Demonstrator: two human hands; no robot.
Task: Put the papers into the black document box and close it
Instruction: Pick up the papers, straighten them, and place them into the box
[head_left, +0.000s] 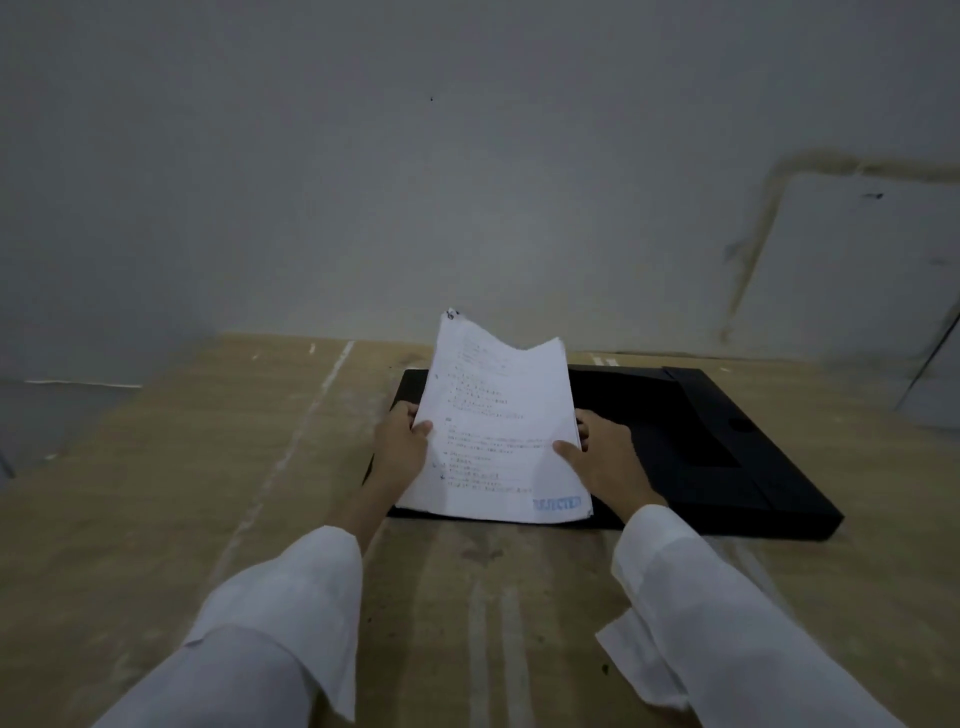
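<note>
A stack of white printed papers (498, 421), with a blue stamp at its lower right corner, is held tilted up over the left part of the open black document box (727, 467). My left hand (402, 441) grips the stack's left edge, and my right hand (602, 452) grips its right edge. The stack's bottom edge rests at the box's near side and its top bends back. The box lies flat on the table with its lid flap spread out to the right. What is under the papers is hidden.
The box lies on a worn tan wooden table (208, 493) that meets a grey wall (467, 182) at the back. A pale panel (883, 291) leans against the wall at the right. White sleeves cover both my forearms.
</note>
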